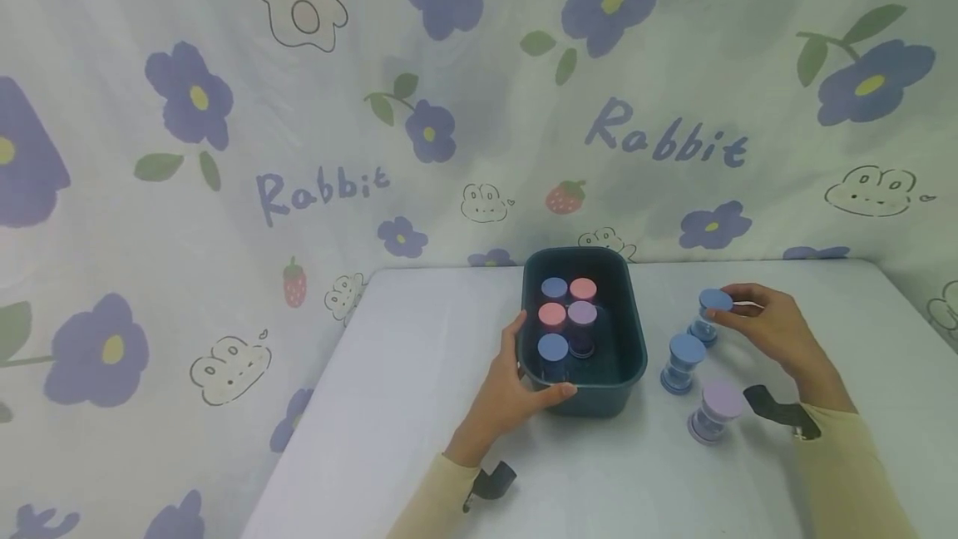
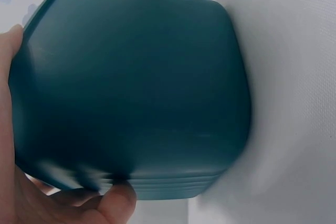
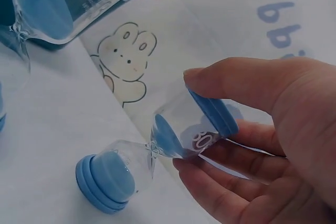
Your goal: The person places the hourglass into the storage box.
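Observation:
With my left hand (image 1: 507, 393), I grip the near left corner of a dark teal plastic bin (image 1: 591, 403), thumb on the front rim and fingers along its left side. Inside stand several hourglasses with blue, pink and purple caps, such as a pink-capped one (image 1: 552, 316) and a purple-capped one (image 1: 582, 314). My right hand (image 1: 774, 327) pinches a blue-capped hourglass (image 3: 168, 129) at its top cap, fingertips beside its upper bulb. Blue sand shows in both bulbs. A second blue hourglass (image 1: 682, 363) stands between it and the bin's right side.
Nearer me on the white table (image 1: 389, 381) stands a purple-capped hourglass (image 1: 715, 412). A patterned cloth (image 1: 486, 106) with flowers and rabbits hangs behind the table. Dark wrist mounts (image 1: 782, 412) stick out from both sleeves.

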Action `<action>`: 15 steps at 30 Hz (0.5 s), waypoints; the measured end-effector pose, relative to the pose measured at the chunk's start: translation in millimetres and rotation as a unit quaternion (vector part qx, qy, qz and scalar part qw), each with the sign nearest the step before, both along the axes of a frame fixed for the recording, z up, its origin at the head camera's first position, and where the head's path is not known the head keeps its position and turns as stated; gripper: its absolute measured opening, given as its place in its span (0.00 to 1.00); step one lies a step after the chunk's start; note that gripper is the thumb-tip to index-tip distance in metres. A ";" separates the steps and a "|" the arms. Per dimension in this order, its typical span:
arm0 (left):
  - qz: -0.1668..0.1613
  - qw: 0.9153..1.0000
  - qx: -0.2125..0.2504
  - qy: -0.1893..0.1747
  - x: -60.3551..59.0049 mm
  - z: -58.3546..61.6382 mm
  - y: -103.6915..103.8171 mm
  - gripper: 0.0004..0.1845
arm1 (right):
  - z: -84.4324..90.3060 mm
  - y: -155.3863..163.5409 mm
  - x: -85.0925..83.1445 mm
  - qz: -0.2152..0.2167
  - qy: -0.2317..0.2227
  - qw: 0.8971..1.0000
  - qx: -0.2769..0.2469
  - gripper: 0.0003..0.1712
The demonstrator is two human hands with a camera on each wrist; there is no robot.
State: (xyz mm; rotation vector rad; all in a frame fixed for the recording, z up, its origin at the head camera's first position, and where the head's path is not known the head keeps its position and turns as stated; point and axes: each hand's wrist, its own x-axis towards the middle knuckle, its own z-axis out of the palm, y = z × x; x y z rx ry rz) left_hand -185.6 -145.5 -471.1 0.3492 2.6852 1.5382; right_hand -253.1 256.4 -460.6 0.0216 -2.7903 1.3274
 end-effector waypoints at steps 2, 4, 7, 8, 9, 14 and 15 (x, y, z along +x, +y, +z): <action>0.000 1.000 0.001 0.000 0.3 0.0 0.0 0.63 | 1.1 0.8 0.9 -0.005 0.004 1.000 -0.001 0.42; 0.000 1.000 -0.001 -0.001 0.6 0.4 -0.2 0.63 | 2.2 1.7 1.8 -0.011 0.006 1.000 -0.006 0.43; 0.000 1.000 -0.003 0.000 1.2 1.0 -0.4 0.63 | 4.7 3.1 3.3 -0.018 0.009 1.000 -0.017 0.42; 0.000 1.000 -0.003 0.000 1.3 1.2 -0.4 0.63 | 5.7 3.3 3.9 -0.018 0.011 1.000 -0.022 0.42; 0.000 1.000 -0.003 0.000 1.4 1.3 -0.4 0.63 | 6.9 3.3 4.5 -0.018 0.012 0.999 -0.027 0.42; -0.002 1.000 -0.001 0.003 1.2 1.3 0.1 0.63 | 15.6 1.9 7.5 -0.022 0.022 0.999 -0.034 0.41; -0.002 1.000 -0.001 0.003 1.2 1.3 0.2 0.63 | 17.7 1.4 8.4 -0.024 0.023 0.999 -0.034 0.41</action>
